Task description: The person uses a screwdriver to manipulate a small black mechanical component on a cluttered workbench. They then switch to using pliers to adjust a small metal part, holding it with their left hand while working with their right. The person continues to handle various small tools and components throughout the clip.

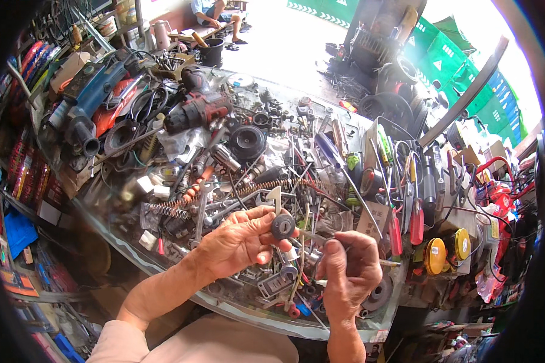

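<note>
In the middle, my left hand (242,242) grips a small round black lock (283,227), its slotted metal face turned up and a pale metal tab rising above it. At its right, my right hand (348,269) pinches a small thin metal piece (312,235), perhaps a key, pointing toward the lock. Beneath both hands lie wrenches (201,212), wires and loose metal parts on a glass-topped counter (145,248).
A red-black drill (197,112) and blue power tool (82,100) lie back left. Screwdrivers (415,224) and yellow tins (436,257) sit at right. Beyond are a seated person (215,18), green barriers (478,103) and a slanting metal bar (460,97).
</note>
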Demonstrator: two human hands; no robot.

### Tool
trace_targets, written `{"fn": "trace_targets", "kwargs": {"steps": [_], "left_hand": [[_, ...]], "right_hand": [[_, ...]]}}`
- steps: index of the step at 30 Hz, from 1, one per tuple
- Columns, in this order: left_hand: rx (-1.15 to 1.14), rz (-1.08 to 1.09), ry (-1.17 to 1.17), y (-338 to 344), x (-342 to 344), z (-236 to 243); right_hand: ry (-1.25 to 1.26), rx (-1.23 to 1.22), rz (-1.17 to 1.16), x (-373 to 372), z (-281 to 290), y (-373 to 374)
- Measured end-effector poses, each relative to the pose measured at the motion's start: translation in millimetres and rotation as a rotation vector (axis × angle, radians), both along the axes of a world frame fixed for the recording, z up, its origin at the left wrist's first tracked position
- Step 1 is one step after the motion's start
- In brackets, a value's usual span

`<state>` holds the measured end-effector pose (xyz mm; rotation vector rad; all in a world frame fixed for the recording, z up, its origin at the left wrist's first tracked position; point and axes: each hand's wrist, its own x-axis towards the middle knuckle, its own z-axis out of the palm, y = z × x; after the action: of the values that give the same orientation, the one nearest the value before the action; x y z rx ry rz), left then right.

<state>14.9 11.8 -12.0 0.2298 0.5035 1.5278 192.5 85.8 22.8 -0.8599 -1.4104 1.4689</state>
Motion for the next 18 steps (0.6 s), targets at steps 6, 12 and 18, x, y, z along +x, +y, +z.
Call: {"fn": "trace_targets", "kwargs": {"steps": [6,12,18], "left_hand": [[-0.016,-0.004,0.076,-1,1,6],[0.019,0.02,0.218,-1,2,9],[-0.022,0.11,0.514,-2,6,14]], "right_hand": [[-0.138,0.26,0.005,-2,-10,-2],[-0.17,0.404,0.004,-4,-11,0],[-0.227,0.674,-0.02,-7,-9,-1]]}}
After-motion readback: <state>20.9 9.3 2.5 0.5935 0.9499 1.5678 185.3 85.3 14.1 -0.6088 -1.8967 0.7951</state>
